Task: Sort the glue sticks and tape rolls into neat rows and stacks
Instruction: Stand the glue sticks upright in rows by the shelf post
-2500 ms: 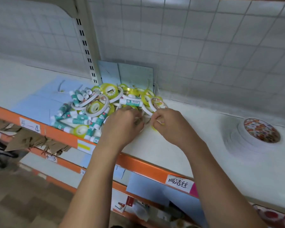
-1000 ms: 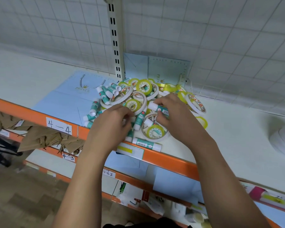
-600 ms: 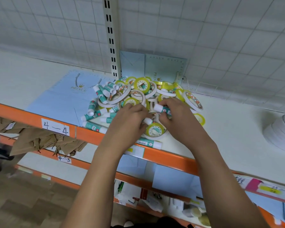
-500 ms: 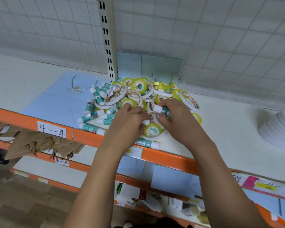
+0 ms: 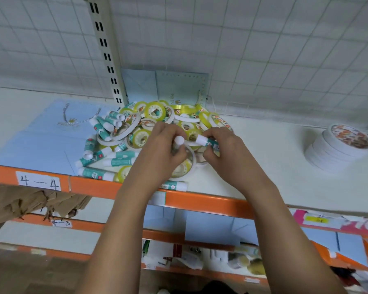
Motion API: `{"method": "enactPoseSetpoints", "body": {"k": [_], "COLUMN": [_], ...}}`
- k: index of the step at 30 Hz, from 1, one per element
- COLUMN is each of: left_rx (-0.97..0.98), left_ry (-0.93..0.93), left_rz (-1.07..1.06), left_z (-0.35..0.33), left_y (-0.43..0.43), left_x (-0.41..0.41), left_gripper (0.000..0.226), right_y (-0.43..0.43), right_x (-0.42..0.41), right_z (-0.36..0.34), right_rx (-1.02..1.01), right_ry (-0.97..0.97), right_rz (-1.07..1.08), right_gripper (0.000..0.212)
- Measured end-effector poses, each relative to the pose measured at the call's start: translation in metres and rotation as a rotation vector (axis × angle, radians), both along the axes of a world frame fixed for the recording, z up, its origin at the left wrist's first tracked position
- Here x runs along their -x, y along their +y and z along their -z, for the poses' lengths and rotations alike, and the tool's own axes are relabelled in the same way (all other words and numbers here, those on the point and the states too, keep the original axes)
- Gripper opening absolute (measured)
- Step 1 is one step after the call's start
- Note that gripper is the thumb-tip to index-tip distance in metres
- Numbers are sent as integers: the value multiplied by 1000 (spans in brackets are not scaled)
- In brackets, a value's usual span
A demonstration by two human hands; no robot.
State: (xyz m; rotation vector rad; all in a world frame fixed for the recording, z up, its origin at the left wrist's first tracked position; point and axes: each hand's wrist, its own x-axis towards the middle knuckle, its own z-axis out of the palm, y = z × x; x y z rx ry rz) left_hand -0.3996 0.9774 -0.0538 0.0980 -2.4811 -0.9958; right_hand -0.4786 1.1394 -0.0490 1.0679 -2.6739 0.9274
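left hand curls round white-capped glue stick | right hand pinches second glue stick | risk: wrist may knock edge glue stick off orange shelf lip

Soft, even, cool light; the white shelf reads bright without glare, shadows faint; the tape rolls at centre look fairly sharp. The wall grid bows toward the edges; labels at 4 o'clock smear with blur

Glue sticks are teal and white, tape rolls yellow, shelf edge orange.
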Motion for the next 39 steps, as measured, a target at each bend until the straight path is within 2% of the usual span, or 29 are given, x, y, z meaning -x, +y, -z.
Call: {"method": "enactPoseSetpoints", "body": {"k": [7, 11, 15, 20, 29, 32, 36, 39], "left_rx": [134, 161, 166, 240, 190, 166, 200, 217], "left_ry": [11, -61, -180, -174, -132, -160, -185, -218], "left_rz": [110, 220, 312, 467, 603, 578, 606, 637], "left_z": [-11, -9, -4, -5, 5, 6, 4, 3], "left_y": [49, 98, 165, 270, 453, 488, 510, 516], "left_x": [28, 48, 69, 93, 127, 135, 151, 164], "left_gripper": [31, 33, 41, 21, 36, 34, 16, 18], "right_y": [55, 111, 185, 298, 486, 520, 541, 545], "right_x": [6, 9, 13, 17, 26, 32, 43, 52], "right_z": [-4, -4, -5, -2, 7, 8, 10, 10], "right_rx": [41, 43, 53, 21, -107, -95, -16, 16], "right_ry": [-23, -20, -43, -55, -49, -64, -88, -91], "right_rz": [64, 126, 221, 365, 521, 548, 565, 577], "right_gripper": [25, 16, 18, 17, 25, 25, 14, 10]}}
